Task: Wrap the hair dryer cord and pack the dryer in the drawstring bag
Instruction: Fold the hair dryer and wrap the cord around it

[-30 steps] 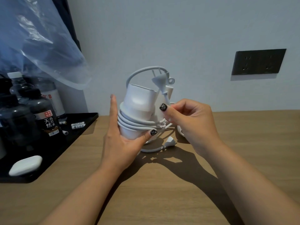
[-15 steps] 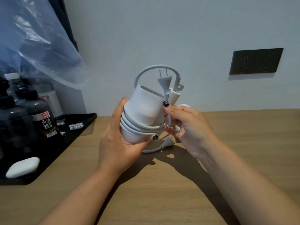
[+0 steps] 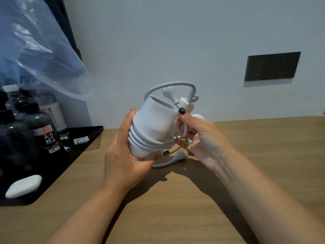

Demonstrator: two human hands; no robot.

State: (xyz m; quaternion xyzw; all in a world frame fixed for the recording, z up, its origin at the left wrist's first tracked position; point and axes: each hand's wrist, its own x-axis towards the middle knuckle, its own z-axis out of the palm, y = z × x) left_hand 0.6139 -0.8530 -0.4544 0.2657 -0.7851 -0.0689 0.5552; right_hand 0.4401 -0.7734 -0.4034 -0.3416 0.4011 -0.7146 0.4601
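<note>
My left hand (image 3: pixel 126 161) grips the white hair dryer (image 3: pixel 154 118) by its barrel, held tilted above the wooden table (image 3: pixel 246 173). Several turns of white cord (image 3: pixel 140 139) circle the barrel. A loose arc of cord (image 3: pixel 168 84) loops over the top toward the plug (image 3: pixel 169 94). My right hand (image 3: pixel 202 138) pinches the cord at the dryer's right side, index fingertip against the barrel. Another length of cord (image 3: pixel 168 162) lies on the table beneath. No drawstring bag is in view.
A black tray (image 3: pixel 82 143) at the left carries dark bottles (image 3: pixel 44 131), small tubes and a white oval case (image 3: pixel 23 185). A clear plastic bag (image 3: pixel 35 50) hangs above it. A dark wall socket (image 3: pixel 271 66) sits on the right wall.
Both hands lifted the dryer slightly and tilted it. My right hand moved in closer against the barrel, still pinching the cord; the loose arc and plug shifted right.
</note>
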